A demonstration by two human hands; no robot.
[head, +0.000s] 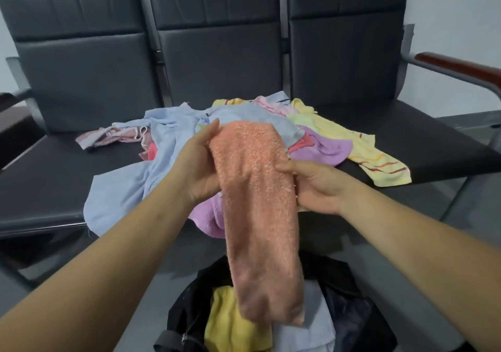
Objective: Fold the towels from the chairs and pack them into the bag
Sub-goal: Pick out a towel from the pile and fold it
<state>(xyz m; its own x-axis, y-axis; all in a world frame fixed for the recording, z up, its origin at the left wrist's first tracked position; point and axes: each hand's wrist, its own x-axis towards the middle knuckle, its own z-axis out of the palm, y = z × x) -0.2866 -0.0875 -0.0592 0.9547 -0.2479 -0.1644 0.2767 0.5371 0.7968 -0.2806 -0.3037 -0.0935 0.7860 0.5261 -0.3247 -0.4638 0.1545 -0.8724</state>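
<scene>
One orange towel (257, 202) gripped by left hand (200, 161), right hand (317, 186)

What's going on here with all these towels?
A person is folding towels and packing them. The left hand and the right hand hold an orange towel folded into a long strip, its lower end hanging over an open black bag on the floor. A yellow towel and a pale towel already lie in the bag. A loose pile of towels lies unfolded on the black chairs.
</scene>
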